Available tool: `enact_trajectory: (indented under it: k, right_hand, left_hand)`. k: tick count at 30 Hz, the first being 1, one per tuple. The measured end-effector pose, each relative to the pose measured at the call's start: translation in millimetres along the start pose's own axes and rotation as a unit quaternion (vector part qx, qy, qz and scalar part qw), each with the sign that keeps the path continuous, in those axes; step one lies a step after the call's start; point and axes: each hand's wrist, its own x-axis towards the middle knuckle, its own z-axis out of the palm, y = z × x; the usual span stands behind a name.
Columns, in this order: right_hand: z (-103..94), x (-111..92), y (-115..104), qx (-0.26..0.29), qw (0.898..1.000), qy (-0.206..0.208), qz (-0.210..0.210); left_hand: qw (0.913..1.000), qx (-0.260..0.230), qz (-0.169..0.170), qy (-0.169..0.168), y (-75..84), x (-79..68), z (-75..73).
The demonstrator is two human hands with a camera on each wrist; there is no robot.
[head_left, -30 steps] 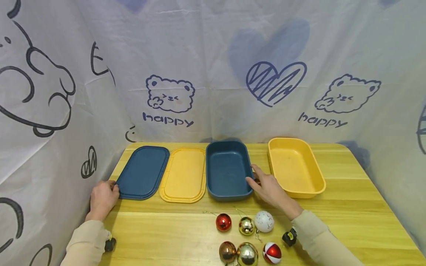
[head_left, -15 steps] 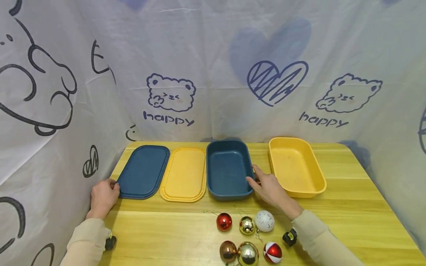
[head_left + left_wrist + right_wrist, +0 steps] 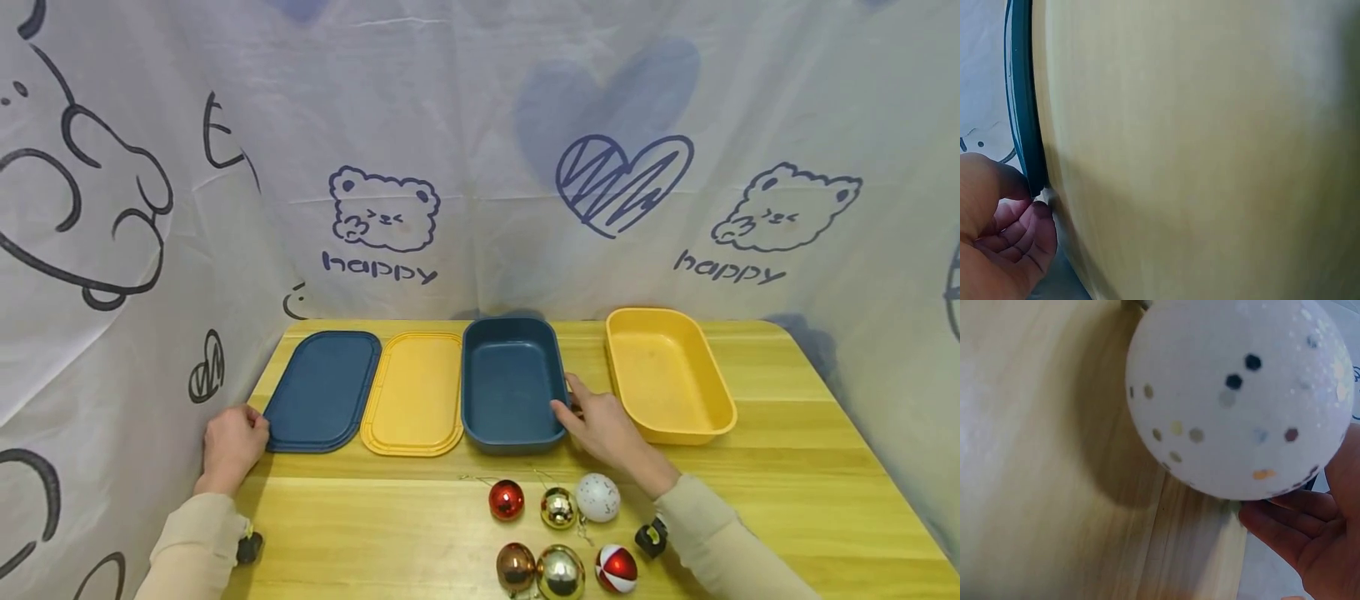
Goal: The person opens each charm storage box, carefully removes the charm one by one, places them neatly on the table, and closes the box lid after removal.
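Observation:
At the far left of the head view, my left hand is at the near left corner of a dark blue lid. In the left wrist view the thumb and curled fingers pinch the lid's edge. My right hand grips the right side of a dark blue box, thumb over the rim and fingers outside. A yellow lid lies flat between the blue lid and the box. In the right wrist view a white speckled bauble covers most of the box.
A yellow box stands right of my right hand. Nearer are several Christmas baubles: red, small gold, copper, large gold, and red-and-white. A printed cloth hangs behind the table.
The blue box has shifted slightly left with my right hand, now right beside the yellow lid. The blue lid has moved very slightly; the baubles and yellow box stay put.

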Motion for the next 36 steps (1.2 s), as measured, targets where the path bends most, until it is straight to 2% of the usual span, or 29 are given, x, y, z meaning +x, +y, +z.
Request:
enact_trajectory:
  k: [6,12,15,18,21,26,30,36]
  right_hand:
    - [-0.6,2.2,-2.8,0.0,1.0,0.003,0.029]
    - [-1.2,3.6,-3.8,0.003,0.999,0.003,0.038]
    - [-1.5,3.8,-3.9,0.004,0.999,0.003,0.037]
    - [-1.6,3.8,-3.8,0.003,0.999,0.003,0.036]
    - [-1.2,3.8,-3.3,0.004,0.999,0.006,0.032]
    - [-0.3,4.1,-1.8,0.006,1.0,0.011,0.028]
    - [-0.2,3.9,-1.7,0.01,1.0,0.009,0.028]
    - [-0.4,3.4,-2.2,0.013,0.999,0.002,0.029]
  left_hand:
    - [0.9999,-0.004,-0.01,0.005,-2.4,1.0,-1.5]
    - [0.9992,-0.038,-0.014,-0.001,-7.3,2.9,0.2]
    - [0.9964,-0.07,-0.042,-0.025,-7.1,5.0,-3.0]
    - [0.9889,-0.109,-0.085,-0.053,-4.3,6.8,-8.1]
    - [0.9824,-0.141,-0.108,-0.058,0.1,8.1,-12.8]
    - [0.9809,-0.164,-0.103,-0.02,14.2,9.3,-20.3]
    - [0.9804,-0.173,-0.088,0.035,28.3,8.0,-26.1]
    - [0.9724,-0.194,-0.074,0.107,45.3,7.1,-30.5]
